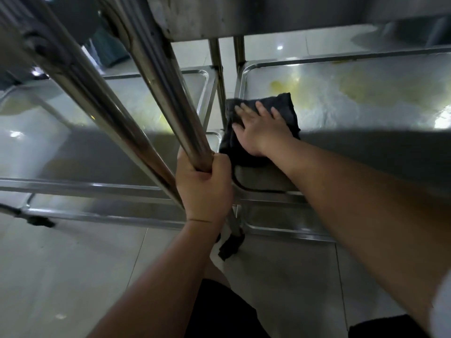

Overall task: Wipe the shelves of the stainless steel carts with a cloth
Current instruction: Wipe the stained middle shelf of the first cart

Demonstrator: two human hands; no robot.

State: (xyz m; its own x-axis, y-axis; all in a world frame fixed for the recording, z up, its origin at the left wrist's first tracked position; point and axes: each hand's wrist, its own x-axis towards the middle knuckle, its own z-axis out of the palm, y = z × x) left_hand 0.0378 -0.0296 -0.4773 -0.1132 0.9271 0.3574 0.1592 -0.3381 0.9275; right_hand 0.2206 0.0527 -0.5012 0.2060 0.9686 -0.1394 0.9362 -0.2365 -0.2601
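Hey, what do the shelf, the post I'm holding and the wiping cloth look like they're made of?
Shelf: looks like stainless steel, brushed and glossy, with light glare and yellowish stains on it.
Post in the left hand: polished metal tube, probably steel, with long mirror-like highlights.
Cloth under the right hand: dark, matte, soft fabric that folds and drapes over the shelf edge; its fibre cannot be told.

Commercial kitchen or catering area; 2 stainless steel carts (341, 98), stained shelves, tiled floor (73, 264)

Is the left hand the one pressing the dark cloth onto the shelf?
No, the left hand grips a cart post, while the right hand lies flat on the cloth.
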